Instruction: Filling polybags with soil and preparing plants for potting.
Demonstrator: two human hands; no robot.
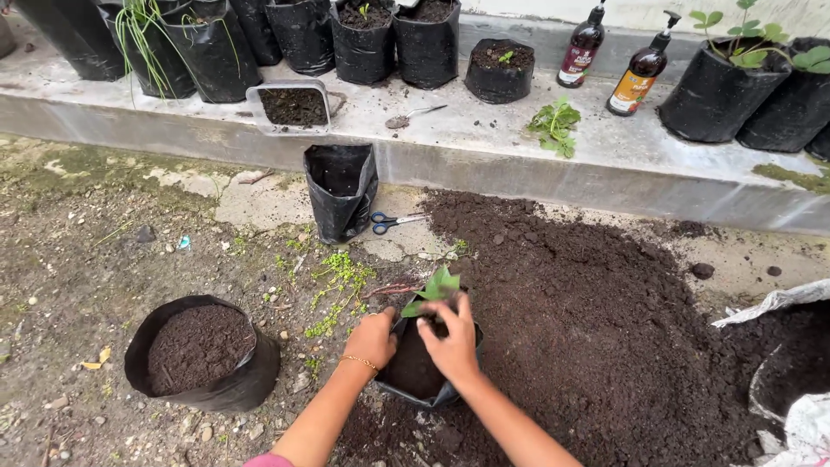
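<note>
From the head view, a seedling (435, 290) already stands in the small black grow bag (421, 372), which holds dark soil nearly to its rim; as far as I can judge, only firming remains. The left hand (372, 337) grips the bag's rim, fingers curled on it; the right hand (451, 339) presses its fingers, narrowly spread, into the soil at the stem. Left of the bag sits a filled bag (201, 353); behind it an empty bag (341, 190) and scissors (393, 222). Far behind on the ledge (484, 138), two dark pump bottles (614, 65), one with a pale label, one orange
</note>
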